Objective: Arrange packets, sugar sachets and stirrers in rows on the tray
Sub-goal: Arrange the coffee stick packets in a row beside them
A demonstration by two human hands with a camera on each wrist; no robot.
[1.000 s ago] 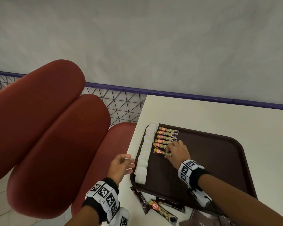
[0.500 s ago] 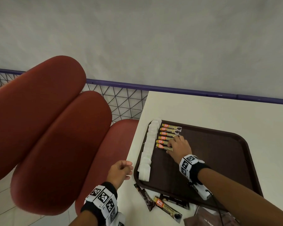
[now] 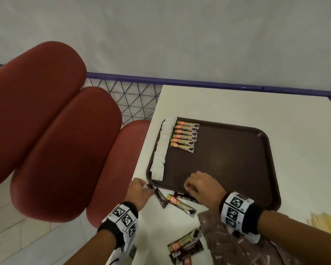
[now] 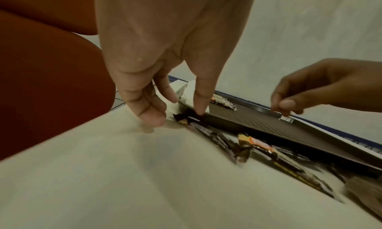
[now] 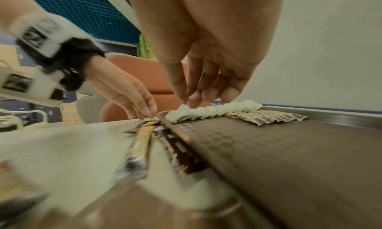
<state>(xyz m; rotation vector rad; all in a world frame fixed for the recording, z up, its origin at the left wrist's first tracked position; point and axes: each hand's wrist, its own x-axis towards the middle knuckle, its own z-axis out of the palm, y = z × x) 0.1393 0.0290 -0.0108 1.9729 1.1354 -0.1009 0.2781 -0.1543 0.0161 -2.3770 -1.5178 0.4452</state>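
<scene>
one tray (image 3: 227, 159), white table (image 3: 237, 104), grey wall (image 3: 180, 35)

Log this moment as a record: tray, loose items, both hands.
tray: brown, on white table
sugar sachets: column along tray's left edge
coffee packets: six, rowed beside the sachets
loose packets: on table by tray's near edge
left hand: fingertips at a dark packet
right hand: over tray's near rim, nothing visibly held
wooden stirrers: on table, right

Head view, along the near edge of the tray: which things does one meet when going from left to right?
chair → left hand → dark packet → gold packet → right hand → stirrers
</scene>
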